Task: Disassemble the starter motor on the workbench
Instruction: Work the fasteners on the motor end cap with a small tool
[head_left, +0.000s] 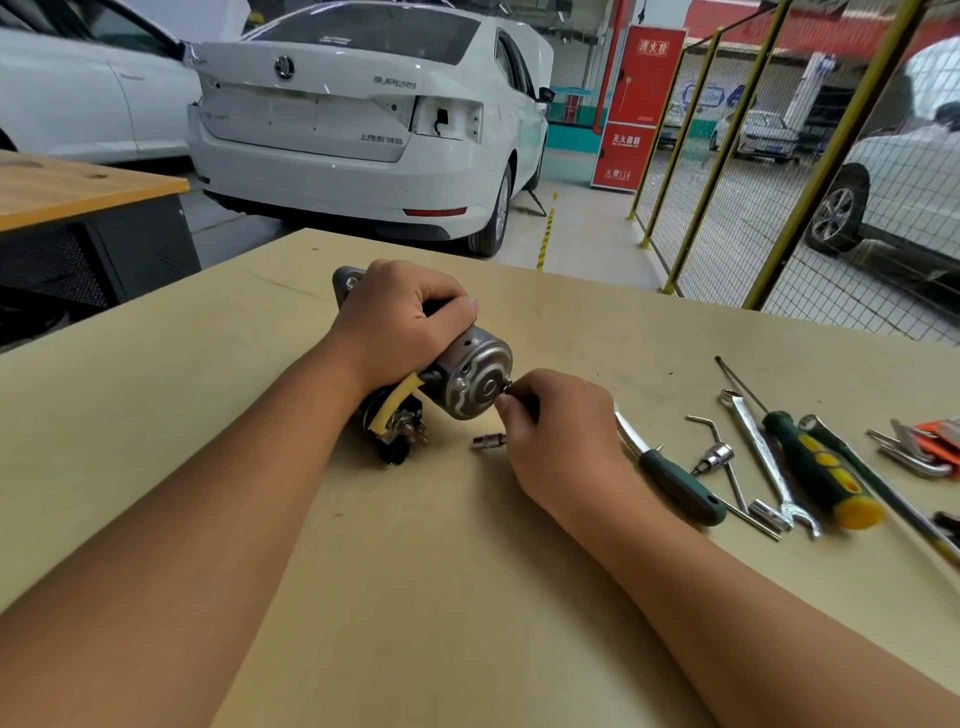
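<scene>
The starter motor (462, 371) lies on its side near the middle of the tan desk (208, 395), its round metal end cap turned toward the camera. The left hand (400, 317) grips the motor body from above, fingers curled over the housing. The right hand (558, 431) sits just beside the end cap, its thumb and fingers pinching a small bolt (505, 388) at the cap's right edge. A short metal socket bit (489, 441) lies on the desk just below the cap, near the right hand.

To the right, well apart from the motor, tools are spread out: a green-handled ratchet (670, 475), a combination wrench (769, 462), a green-and-yellow screwdriver (815, 462) and a set of hex keys in an orange holder (930, 447). Beyond the desk stands a white sedan (363, 130).
</scene>
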